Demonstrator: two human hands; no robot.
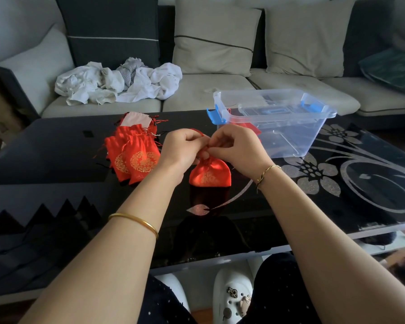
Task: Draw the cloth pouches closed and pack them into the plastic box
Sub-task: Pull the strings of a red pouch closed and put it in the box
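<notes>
A red cloth pouch (209,174) with a gold pattern rests on the black glass table, its neck gathered tight. My left hand (181,148) and my right hand (237,148) pinch its red drawstring just above the neck, one on each side. A pile of several flat red pouches (132,155) lies to the left, touching my left wrist. The clear plastic box (276,122) with blue clips stands open behind my right hand; something red (253,128) shows through its near wall.
The black glass table (337,183) has a silver flower pattern at the right. Behind it stands a pale sofa (197,97) with cushions and a heap of white cloth (117,83). White clogs (232,298) show below the table's front edge.
</notes>
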